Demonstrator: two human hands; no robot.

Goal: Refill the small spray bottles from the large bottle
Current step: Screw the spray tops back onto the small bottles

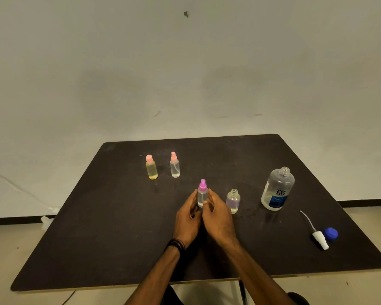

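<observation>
Dark table [97, 238] against a plain wall. Far left stands a yellow bottle [151, 167] with a pink cap, upright; just right of it a clear bottle [174, 165] with a pink sprayer, also upright. Nearer the middle, the left hand [187, 213] and right hand [218, 214] flank a purple-top bottle [202, 193], which is upright on the table; fingers of both curl round its lower body, thumbs at the front, black bands on the left wrist. Just right, touching nothing, an open bottle [233, 201], no cap, part full. Further right the large bottle [277, 189], uncapped, upright, clear liquid low inside, blue label. Near the right edge lies a white sprayer [319, 238] with its tube, beside a blue cap [330, 234].
</observation>
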